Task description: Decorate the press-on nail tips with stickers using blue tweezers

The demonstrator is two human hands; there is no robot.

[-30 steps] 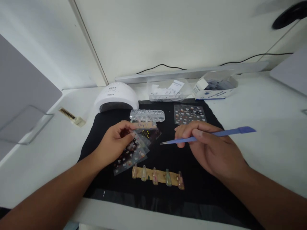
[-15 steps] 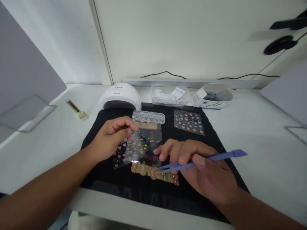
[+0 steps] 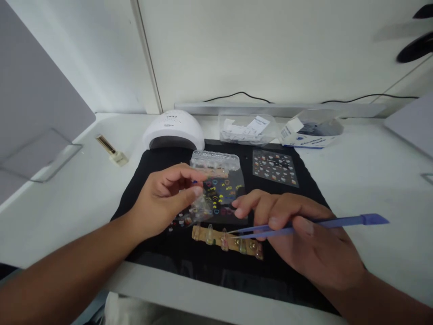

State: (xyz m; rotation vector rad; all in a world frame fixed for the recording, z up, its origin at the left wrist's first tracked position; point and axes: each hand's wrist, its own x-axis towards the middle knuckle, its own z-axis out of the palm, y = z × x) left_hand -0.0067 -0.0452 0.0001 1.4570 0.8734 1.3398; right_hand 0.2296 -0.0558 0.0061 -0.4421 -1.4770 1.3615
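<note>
My left hand pinches the edge of a clear nail sticker sheet between thumb and forefinger. Beneath and beside it is a sheet with coloured outlines and yellow marks. Blue tweezers rest in the closed fingers of my right hand, their tips pointing left. Those tips hover at or just above a wooden strip that carries several clear, decorated nail tips. Whether the tips touch a nail, or hold anything small, I cannot tell. Part of a dark sticker sheet shows below my left hand.
A black mat covers the desk's middle. Behind are a white nail lamp, a clear tray of packets and an alcohol pad box. Another sticker sheet lies right, a compartment case centre, a polish bottle left.
The view has shifted slightly. The clear sheet in my left hand has drawn left and bunched, showing more of the coloured sheet. The tweezers stay over the strip.
</note>
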